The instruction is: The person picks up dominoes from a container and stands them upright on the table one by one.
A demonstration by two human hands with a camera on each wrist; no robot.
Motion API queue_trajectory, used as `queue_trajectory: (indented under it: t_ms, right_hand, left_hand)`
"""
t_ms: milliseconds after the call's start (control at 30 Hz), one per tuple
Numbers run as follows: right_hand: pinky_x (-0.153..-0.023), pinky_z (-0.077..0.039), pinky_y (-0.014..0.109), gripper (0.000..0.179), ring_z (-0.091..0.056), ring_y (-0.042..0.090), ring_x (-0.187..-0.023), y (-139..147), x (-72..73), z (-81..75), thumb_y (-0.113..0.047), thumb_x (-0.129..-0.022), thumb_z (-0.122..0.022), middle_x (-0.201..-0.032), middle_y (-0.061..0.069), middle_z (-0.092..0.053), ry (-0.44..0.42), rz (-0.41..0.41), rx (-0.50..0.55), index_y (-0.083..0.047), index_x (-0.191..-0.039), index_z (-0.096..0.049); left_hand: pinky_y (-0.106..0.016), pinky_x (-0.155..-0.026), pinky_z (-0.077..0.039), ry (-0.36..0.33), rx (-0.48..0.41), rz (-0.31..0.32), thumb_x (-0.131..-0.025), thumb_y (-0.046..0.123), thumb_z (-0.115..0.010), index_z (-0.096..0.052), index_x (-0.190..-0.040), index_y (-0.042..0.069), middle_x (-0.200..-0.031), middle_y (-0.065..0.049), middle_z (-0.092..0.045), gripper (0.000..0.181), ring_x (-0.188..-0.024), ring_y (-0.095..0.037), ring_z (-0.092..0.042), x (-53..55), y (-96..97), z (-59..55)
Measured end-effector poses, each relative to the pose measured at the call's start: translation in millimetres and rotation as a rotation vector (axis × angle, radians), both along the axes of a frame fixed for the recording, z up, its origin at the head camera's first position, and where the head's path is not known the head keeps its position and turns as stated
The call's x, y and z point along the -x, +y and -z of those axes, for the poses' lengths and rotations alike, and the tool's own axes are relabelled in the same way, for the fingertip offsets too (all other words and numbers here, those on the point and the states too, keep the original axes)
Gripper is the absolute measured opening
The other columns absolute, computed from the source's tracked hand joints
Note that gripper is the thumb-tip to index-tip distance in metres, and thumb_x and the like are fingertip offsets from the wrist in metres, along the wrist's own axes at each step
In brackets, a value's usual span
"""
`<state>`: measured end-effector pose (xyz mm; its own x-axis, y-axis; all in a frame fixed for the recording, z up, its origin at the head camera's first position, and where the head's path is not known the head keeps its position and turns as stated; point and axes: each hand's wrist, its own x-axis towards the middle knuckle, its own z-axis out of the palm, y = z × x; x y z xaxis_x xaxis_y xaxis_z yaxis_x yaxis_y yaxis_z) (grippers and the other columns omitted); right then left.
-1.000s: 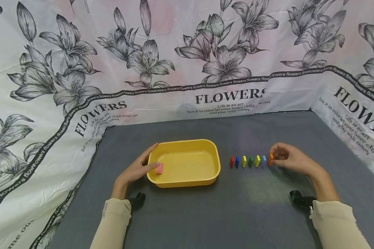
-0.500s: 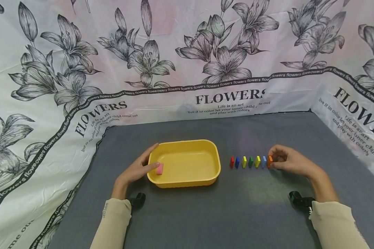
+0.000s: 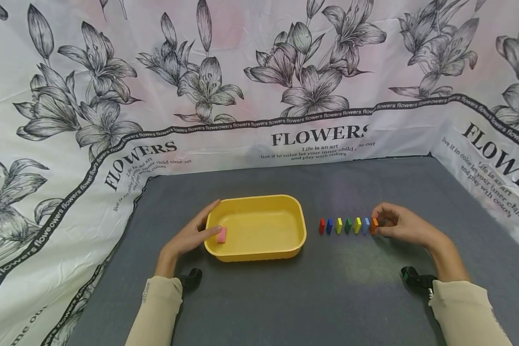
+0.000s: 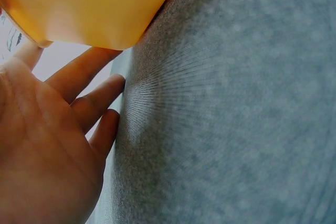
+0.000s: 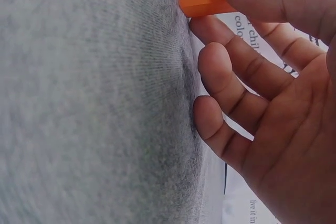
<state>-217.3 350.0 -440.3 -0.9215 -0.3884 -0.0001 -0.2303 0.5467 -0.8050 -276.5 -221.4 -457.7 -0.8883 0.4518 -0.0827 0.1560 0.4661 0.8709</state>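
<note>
At the right end of a row of small upright dominoes, my right hand (image 3: 400, 222) pinches an orange domino (image 3: 374, 226). The right wrist view shows the thumb on the orange domino (image 5: 207, 3), its lower end at the grey cloth. A light blue domino (image 3: 365, 226) stands just left of it. My left hand (image 3: 194, 230) holds the left end of a yellow plastic tray (image 3: 259, 255), thumb over the rim and fingers along the outside. Inside the tray, beside the thumb, lies a pink domino (image 3: 221, 235).
Farther left in the row stand yellow (image 3: 357, 225), green (image 3: 348, 225), another yellow, blue (image 3: 329, 226) and red (image 3: 322, 226) dominoes, with narrow gaps between them. The grey table cloth (image 3: 285, 302) meets a flower-printed curtain (image 3: 225, 144) behind and at the sides.
My right hand has shifted slightly left with the orange domino, bringing it closer to the light blue one. The left hand and the tray have stayed in place.
</note>
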Motion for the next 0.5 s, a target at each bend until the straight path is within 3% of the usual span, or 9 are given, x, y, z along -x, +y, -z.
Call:
queue_trajectory:
  t_ms: [300,500]
  right_hand:
    - [-0.061,-0.052,0.031,0.028,-0.066,0.015,-0.078,-1,-2.1,-5.6,-0.004,-0.091,-0.072,-0.102,0.015,-0.068,-0.010,0.036,-0.055,-0.001,-0.114,-0.057]
    - [-0.065,-0.052,0.028,0.028,-0.067,0.010,-0.086,4,-4.1,-10.6,-0.004,-0.091,-0.073,-0.109,0.016,-0.069,0.047,0.057,-0.063,-0.003,-0.115,-0.060]
  left_hand:
    - [-0.065,-0.123,-0.022,-0.004,-0.002,-0.005,-0.097,0.044,-0.066,-0.022,-0.159,0.045,-0.170,0.001,-0.022,0.076,-0.152,-0.034,-0.031,-1.1,-0.1,-1.0]
    - [-0.065,-0.123,-0.021,0.000,-0.001,-0.003,-0.097,0.044,-0.065,-0.022,-0.159,0.045,-0.170,0.002,-0.021,0.076,-0.153,-0.034,-0.030,-1.1,0.1,-1.0]
